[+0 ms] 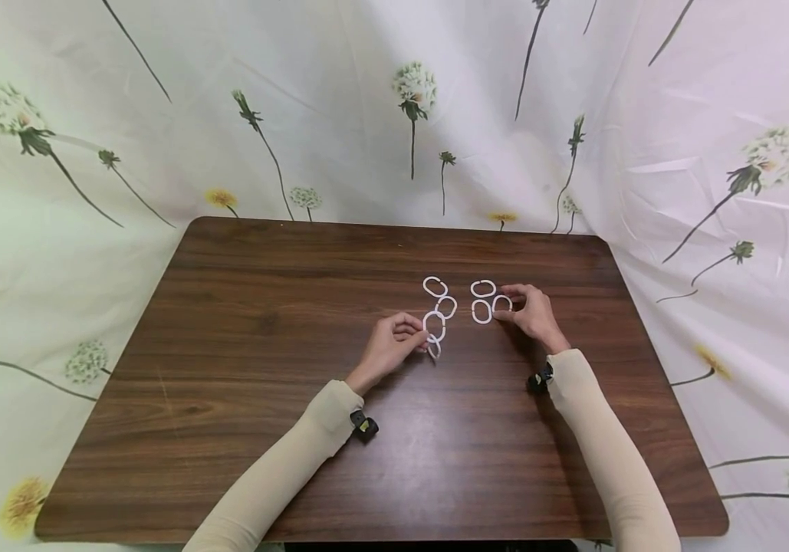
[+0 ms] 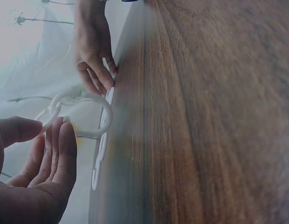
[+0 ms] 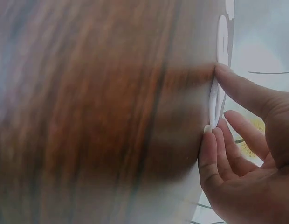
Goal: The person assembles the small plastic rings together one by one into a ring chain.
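Note:
My left hand [image 1: 390, 345] pinches a white plastic chain link [image 1: 434, 349] between thumb and fingers. Hooked to it is a larger-looking link [image 2: 107, 122], raised off the table in the left wrist view. Two more white links [image 1: 445, 307] continue the chain away from me on the table. To the right, my right hand [image 1: 534, 313] holds a loose white link [image 3: 213, 105] by its edges, thumb on one side and fingertips on the other; it lies at the table surface. Beside that link are two other loose links [image 1: 481, 312], lying flat.
The brown wood-grain table [image 1: 263, 429] has rounded corners. A white cloth [image 1: 353, 138] printed with dandelions hangs behind and along both sides. Each wrist wears a small black camera [image 1: 364, 425] over a beige sleeve [image 1: 277, 475].

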Action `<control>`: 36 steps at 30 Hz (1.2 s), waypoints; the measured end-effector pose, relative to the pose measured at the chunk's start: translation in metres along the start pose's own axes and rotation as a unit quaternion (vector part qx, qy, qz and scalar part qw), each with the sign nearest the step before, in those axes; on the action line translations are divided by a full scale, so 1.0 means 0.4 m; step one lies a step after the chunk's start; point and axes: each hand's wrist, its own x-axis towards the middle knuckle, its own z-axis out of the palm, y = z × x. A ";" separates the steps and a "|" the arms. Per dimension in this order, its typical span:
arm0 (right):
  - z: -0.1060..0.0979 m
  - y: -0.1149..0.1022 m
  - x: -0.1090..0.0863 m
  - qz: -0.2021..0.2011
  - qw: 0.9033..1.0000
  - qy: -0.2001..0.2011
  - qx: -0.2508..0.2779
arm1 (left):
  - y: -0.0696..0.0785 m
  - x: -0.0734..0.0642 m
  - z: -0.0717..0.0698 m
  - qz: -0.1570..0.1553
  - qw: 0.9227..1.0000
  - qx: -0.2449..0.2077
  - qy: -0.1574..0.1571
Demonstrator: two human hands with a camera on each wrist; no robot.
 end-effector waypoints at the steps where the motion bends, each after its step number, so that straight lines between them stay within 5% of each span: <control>1: 0.000 0.001 -0.001 -0.003 1.000 0.000 -0.010 | 0.000 0.000 0.000 0.001 1.000 -0.001 0.002; 15: 0.000 0.008 -0.011 0.002 0.998 0.021 -0.067 | 0.006 -0.005 0.009 0.006 1.000 -0.014 0.000; 36: -0.059 -0.003 -0.049 0.022 0.999 -0.044 -0.023 | -0.003 0.001 -0.002 0.005 1.000 -0.023 -0.003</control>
